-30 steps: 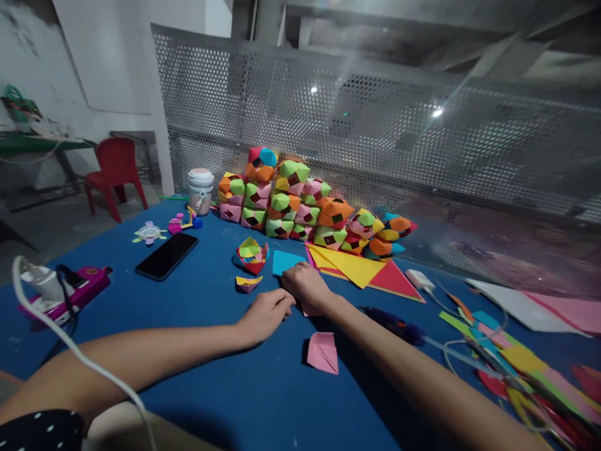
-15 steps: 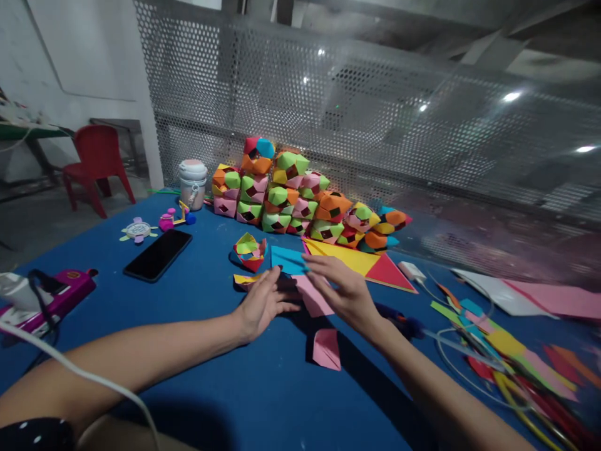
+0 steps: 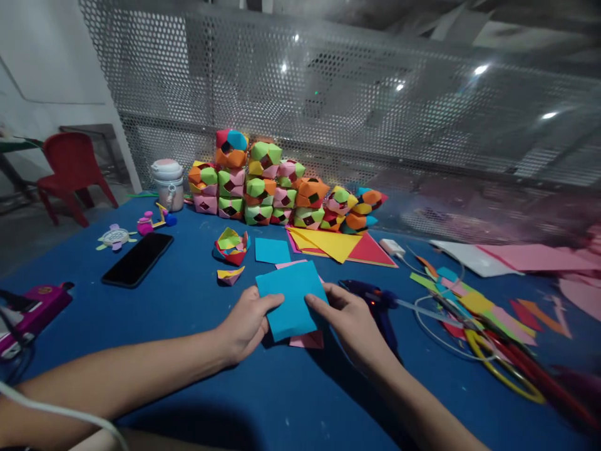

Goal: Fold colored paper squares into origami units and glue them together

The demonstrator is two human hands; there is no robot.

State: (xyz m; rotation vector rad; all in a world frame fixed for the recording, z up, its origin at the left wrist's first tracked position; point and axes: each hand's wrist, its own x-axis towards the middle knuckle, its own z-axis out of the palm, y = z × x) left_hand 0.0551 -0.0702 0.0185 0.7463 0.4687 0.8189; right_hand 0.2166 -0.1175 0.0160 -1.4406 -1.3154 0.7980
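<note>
A square sheet of blue paper [image 3: 292,294] is held up between my two hands, slightly tilted above the table. My left hand [image 3: 246,322] pinches its left edge, thumb on top. At the right edge, my right hand [image 3: 352,319] grips it the same way. Pink paper [image 3: 307,340] lies underneath, mostly covered by the blue sheet. Behind it a second blue sheet [image 3: 272,250] rests flat on the table. A partly built folded-paper ball [image 3: 231,245] and a small folded yellow-and-pink piece [image 3: 230,275] sit to the left.
Stacked paper balls [image 3: 263,181] line the back before a perforated metal screen. A glue gun [image 3: 375,300] lies right of my hand. Farther right are paper scraps [image 3: 483,307], yellow-handled scissors [image 3: 507,376] and a cable. A phone [image 3: 138,260] and a purple power strip [image 3: 37,313] are left.
Both hands have come nearer and now hold a blue sheet that was lying on the table. The folded pink piece in front is now mostly hidden. The view has swung to the right.
</note>
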